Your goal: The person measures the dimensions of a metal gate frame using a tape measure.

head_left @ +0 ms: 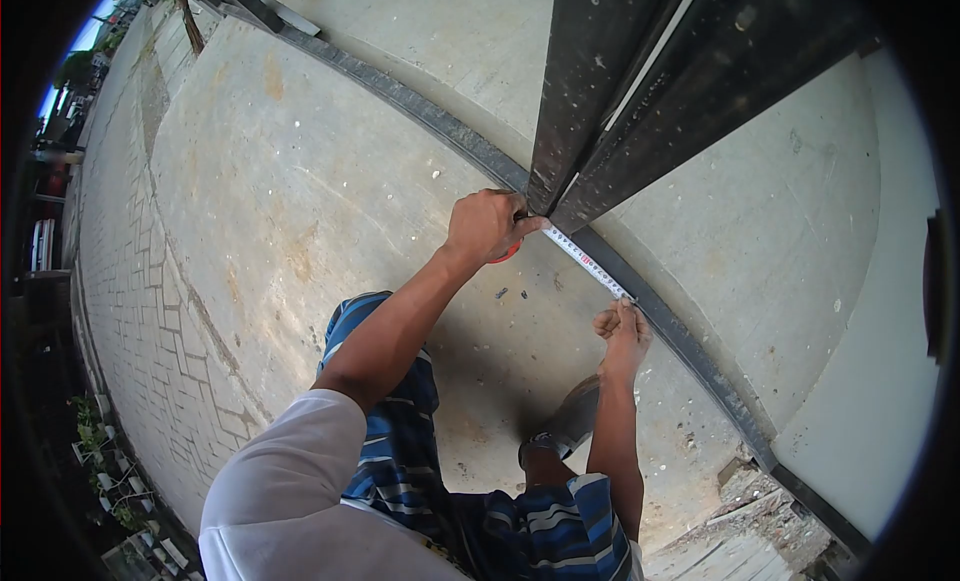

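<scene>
In the head view, the left hand (487, 226) has its grip closed around a red tape case (508, 251), pressed at the foot of the dark gate post (590, 101). One tape (585, 264) runs from that grip along the floor rail (680, 336) to the right hand (622, 326), whose fingers pinch its end. Two hands, one tape.
</scene>
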The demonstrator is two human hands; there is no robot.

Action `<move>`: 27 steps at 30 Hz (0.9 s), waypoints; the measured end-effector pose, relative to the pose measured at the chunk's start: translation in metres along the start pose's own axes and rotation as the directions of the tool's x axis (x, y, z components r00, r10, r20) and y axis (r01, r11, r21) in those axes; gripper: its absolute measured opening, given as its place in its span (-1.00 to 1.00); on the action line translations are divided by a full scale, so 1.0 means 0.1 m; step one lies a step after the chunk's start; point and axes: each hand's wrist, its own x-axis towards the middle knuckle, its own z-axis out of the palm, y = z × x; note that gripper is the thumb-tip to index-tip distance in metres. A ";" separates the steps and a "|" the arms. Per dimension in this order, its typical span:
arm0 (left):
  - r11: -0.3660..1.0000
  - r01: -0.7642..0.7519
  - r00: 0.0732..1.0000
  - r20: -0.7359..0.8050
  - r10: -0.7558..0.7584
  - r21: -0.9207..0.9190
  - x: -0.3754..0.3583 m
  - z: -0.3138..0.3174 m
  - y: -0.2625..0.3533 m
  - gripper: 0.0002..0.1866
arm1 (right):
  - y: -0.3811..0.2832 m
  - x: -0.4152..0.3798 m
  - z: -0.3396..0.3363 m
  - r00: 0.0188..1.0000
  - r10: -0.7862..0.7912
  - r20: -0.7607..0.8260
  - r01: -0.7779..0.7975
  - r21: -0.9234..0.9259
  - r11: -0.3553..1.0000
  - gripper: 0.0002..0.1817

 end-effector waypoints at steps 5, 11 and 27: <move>0.999 -0.036 0.999 -0.017 0.036 -0.011 0.00 -0.02 0.01 -0.45 | 0.00 0.00 -0.01 1.000 -0.004 0.011 0.004 -0.039 0.999 -0.75; 1.000 -0.026 0.999 0.034 0.026 0.001 0.01 0.03 -0.01 -0.49 | 0.04 0.02 -0.02 1.000 -0.024 0.020 0.025 -0.027 0.999 -0.75; 1.000 -0.018 1.000 -0.008 0.018 -0.007 0.01 0.03 0.03 -0.45 | -0.01 -0.03 0.02 1.000 -0.013 -0.003 0.013 -0.039 0.999 -0.71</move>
